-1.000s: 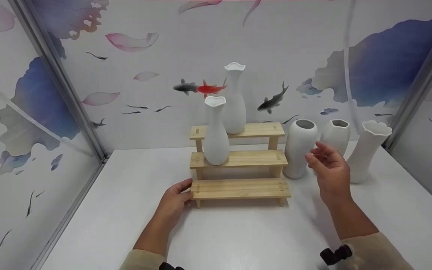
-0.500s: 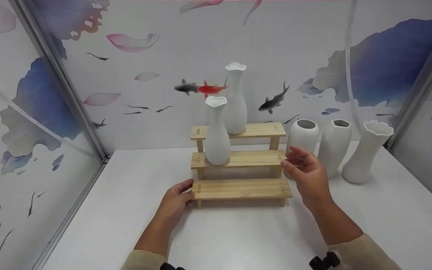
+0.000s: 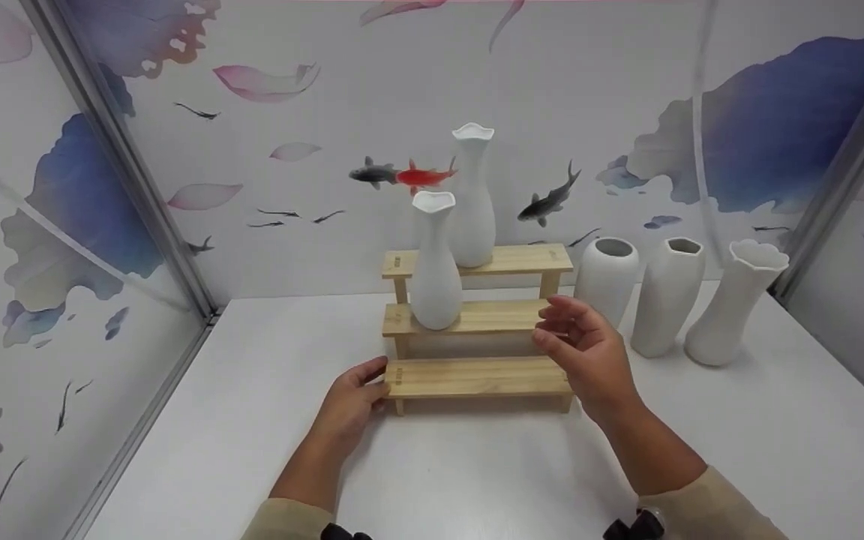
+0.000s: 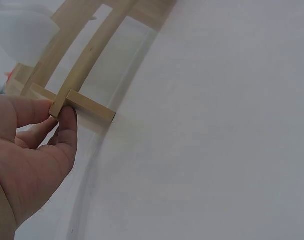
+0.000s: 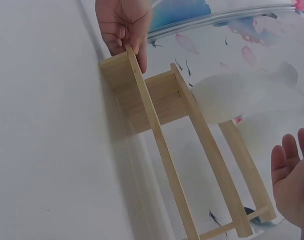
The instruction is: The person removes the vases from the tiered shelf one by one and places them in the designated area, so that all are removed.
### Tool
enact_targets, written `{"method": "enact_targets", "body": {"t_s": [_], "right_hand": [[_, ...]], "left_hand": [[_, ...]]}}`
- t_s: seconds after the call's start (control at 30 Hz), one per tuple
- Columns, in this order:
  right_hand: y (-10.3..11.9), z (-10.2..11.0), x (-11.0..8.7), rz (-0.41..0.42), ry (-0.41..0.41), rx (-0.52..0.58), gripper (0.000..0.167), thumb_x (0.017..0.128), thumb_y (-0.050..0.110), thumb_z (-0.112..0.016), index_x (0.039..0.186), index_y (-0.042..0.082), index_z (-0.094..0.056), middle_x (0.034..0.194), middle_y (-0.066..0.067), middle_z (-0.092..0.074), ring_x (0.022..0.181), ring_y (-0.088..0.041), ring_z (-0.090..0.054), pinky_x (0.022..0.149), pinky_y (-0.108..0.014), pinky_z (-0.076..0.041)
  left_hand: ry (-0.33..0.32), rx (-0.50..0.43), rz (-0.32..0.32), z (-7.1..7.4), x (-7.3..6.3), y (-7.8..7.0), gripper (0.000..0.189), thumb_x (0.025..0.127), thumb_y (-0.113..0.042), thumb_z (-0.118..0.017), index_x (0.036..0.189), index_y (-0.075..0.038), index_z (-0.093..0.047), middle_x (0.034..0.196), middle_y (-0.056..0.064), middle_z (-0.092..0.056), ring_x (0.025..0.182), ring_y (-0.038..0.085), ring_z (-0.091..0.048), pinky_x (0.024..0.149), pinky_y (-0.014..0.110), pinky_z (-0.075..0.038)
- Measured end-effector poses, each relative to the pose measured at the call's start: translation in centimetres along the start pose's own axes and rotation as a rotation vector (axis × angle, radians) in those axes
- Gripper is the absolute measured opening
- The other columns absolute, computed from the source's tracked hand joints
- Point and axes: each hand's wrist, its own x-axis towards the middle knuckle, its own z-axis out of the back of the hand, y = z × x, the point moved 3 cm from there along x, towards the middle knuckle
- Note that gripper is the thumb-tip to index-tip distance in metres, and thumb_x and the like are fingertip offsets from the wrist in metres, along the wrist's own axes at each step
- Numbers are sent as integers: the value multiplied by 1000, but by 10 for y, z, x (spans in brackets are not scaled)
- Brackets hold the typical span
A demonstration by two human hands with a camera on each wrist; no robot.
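A three-step wooden stand (image 3: 477, 377) sits on the white table. My left hand (image 3: 349, 401) pinches the left end of its lowest board, thumb on one face and fingers on the other in the left wrist view. On the middle step, toward the left, stands a white vase (image 3: 436, 289) with a slim neck and wavy rim. A similar vase (image 3: 475, 210) occupies the top step behind it. My right hand (image 3: 589, 356), fingers loosely bent and holding nothing, hovers in front of the stand's right end. It hides part of the middle and lowest boards there.
Right of the stand are a rounded white vase (image 3: 607, 281), an angular-mouthed vase (image 3: 668, 307) and a flared vase with a scalloped rim (image 3: 736, 311). A back wall (image 3: 289, 255) with painted fish and petals rises close behind the stand.
My right hand has moved left from in front of the vases on the right to the stand's right end. My left hand keeps its hold on the lowest board.
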Motion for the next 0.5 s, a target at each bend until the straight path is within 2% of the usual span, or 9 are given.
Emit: {"method": "enact_targets", "body": {"t_s": [0.13,0.37,0.5], "right_hand": [[-1,-12,4,5,25,5,49,94,0,-77,140,8,-62,127,-13,-66,116,-20,-68,97,-23,-60],[-2,-41,21,22,73,74,46,94,-2,-76,138,5,-64,126,-14,-66,113,-22,-67,93,-26,-61],[-6,-53,35,-3,106,16,47,97,10,-78,141,8,-63,130,-12,-66,117,-23,-66,94,-25,-60]], "left_hand": [[4,1,-5,0,0,0,54,107,-7,-56,159,-2,-47,167,17,-46,142,27,-59,117,45,-49],[-25,13,-2,-1,-2,-2,54,105,-7,-57,158,-3,-49,165,16,-48,138,26,-62,113,43,-51],[-15,9,-3,-2,-3,-2,54,106,-7,-57,159,-2,-48,166,17,-47,140,28,-60,116,45,-50]]}}
